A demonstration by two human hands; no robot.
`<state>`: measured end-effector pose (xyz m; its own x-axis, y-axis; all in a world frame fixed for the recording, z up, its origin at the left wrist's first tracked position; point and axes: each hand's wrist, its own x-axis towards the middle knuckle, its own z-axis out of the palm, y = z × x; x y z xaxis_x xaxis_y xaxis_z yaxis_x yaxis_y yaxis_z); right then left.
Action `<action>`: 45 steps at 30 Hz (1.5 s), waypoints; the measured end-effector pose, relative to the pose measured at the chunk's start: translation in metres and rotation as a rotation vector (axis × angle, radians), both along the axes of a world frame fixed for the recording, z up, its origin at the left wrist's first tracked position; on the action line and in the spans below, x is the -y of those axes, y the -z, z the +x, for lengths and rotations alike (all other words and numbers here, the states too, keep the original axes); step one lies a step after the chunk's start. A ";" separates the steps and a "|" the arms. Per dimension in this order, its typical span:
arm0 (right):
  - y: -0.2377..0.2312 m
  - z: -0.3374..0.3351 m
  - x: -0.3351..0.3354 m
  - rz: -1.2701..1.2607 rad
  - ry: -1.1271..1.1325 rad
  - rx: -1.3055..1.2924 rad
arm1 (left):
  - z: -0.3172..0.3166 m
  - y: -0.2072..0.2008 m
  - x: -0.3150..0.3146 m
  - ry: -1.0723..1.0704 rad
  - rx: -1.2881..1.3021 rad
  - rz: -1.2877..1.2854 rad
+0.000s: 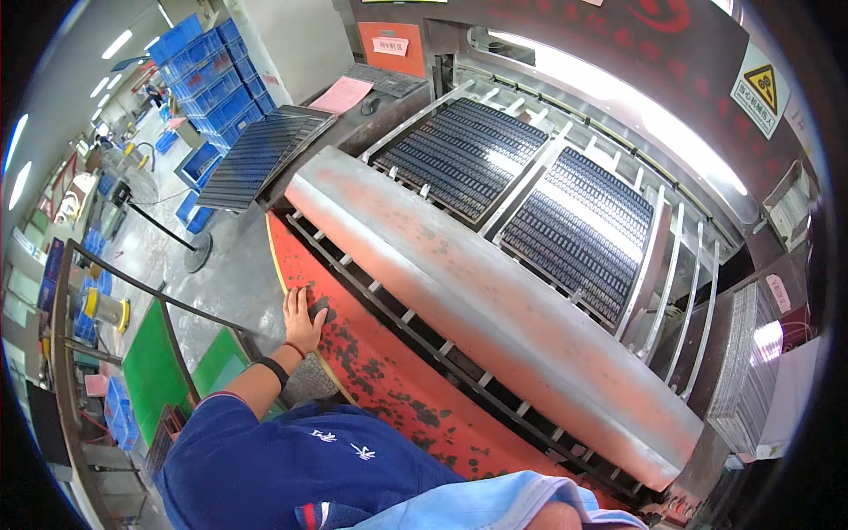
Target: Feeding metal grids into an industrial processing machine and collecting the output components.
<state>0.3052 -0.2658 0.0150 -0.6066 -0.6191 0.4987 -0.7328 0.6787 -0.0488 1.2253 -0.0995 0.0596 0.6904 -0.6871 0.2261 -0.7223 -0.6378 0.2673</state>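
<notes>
My left hand (303, 323) is open, its fingers stretched out and the thumb apart. It lies at the left edge of a worn red panel (371, 362) with dark chipped patches, and holds nothing. Past the panel, a long metal cover (477, 300) with faded orange paint runs across the front of a large machine. Behind the cover, two black plates, a left one (464, 157) and a right one (579, 230), with rows of small slots, lie side by side on metal rails (669, 283). My right hand is out of view.
More slotted black panels (256, 163) lean at the far left, near stacked blue crates (212, 79). A keyboard (386, 79) and pink sheet (342, 94) sit beyond the machine's left end. A dark metal frame (168, 300) with green boards (159, 362) stands at left. Stacked thin sheets (738, 362) stand at right.
</notes>
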 end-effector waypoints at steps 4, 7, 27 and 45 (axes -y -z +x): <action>-0.007 -0.009 -0.011 -0.023 0.031 -0.008 | 0.000 -0.001 -0.001 -0.008 -0.014 -0.002; -0.009 -0.023 -0.024 -0.055 0.023 -0.027 | -0.001 -0.002 -0.002 0.008 -0.002 0.012; 0.027 0.104 -0.097 -0.323 0.196 0.292 | 0.030 0.053 -0.010 0.080 0.182 -0.045; 0.010 0.114 -0.117 -0.540 0.002 0.548 | -0.401 -0.056 0.011 0.812 -0.113 -0.310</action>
